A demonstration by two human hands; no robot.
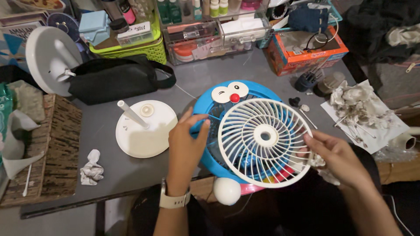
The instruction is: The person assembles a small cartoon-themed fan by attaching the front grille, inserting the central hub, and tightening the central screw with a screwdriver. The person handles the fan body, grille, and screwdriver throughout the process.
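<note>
A blue cartoon-faced fan body (pixel 205 109) lies flat at the front edge of the grey table (pixel 210 74). A white round fan grille (pixel 264 140) rests tilted over it. My left hand (pixel 186 146), with a watch on the wrist, presses on the fan's blue left rim and touches the grille's left edge. My right hand (pixel 337 158) grips the grille's right edge together with a crumpled white tissue (pixel 317 161). A white ball-shaped part (pixel 226 190) sticks out below the fan.
A white round stand base with a short pole (pixel 144 129) sits left of the fan. A black pouch (pixel 109 78), a woven box (pixel 57 144), a crumpled tissue (pixel 91 168), dirty tissues on paper (pixel 363 109), an orange box (pixel 306 50) and clear organisers (pixel 210 30) surround it.
</note>
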